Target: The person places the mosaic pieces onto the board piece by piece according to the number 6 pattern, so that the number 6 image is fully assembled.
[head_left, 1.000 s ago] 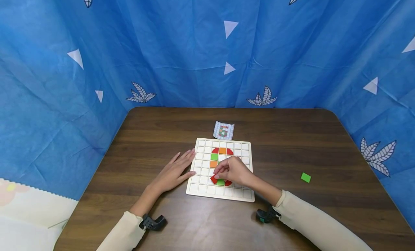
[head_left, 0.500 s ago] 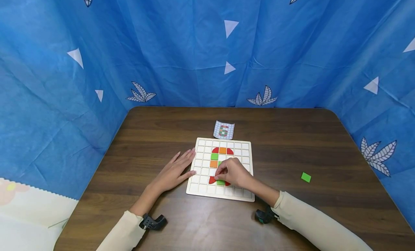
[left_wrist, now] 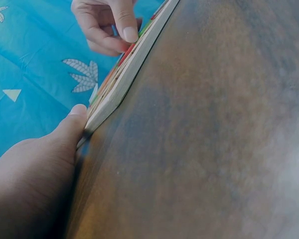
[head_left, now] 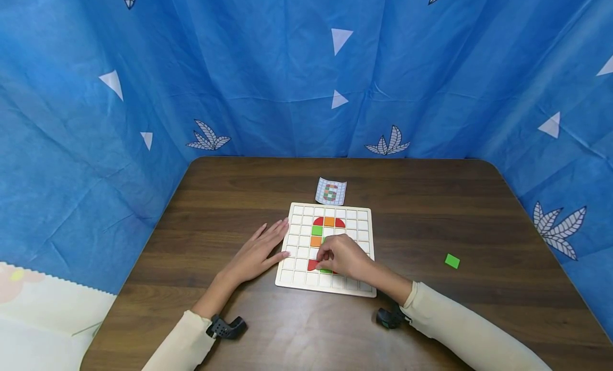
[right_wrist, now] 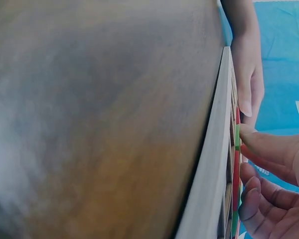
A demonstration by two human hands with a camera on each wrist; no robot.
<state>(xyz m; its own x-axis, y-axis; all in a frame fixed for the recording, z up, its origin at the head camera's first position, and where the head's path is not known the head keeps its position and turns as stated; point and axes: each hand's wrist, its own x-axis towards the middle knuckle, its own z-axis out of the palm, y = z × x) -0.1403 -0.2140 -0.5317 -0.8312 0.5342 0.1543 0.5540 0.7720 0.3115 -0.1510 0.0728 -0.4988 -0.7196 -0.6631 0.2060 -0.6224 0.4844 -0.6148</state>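
A square wooden grid board (head_left: 297,279) lies on the table, with red, orange and green tiles set in its cells. My right hand (head_left: 346,256) is over its lower middle, thumb and fingertips curled at a red tile with a rounded corner (head_left: 312,265), which looks flat in its cell. The hand covers part of a green tile (head_left: 325,271) and other tiles. In the right wrist view, the thumb (right_wrist: 269,142) and fingers are close against the tile row. My left hand (head_left: 258,254) rests with fairly straight fingers against the board's left edge.
Behind the board lies a small paper card (head_left: 330,192) printed with a coloured figure 6 on a grid. One loose green tile (head_left: 452,261) is on the table (head_left: 407,200) to the right. A blue curtain (head_left: 268,67) hangs behind the table.
The red tile, tilted in my right fingertips a second ago, has gone down flat into a lower-left cell of the pattern. My right fingers stay at it. My left hand has not moved.
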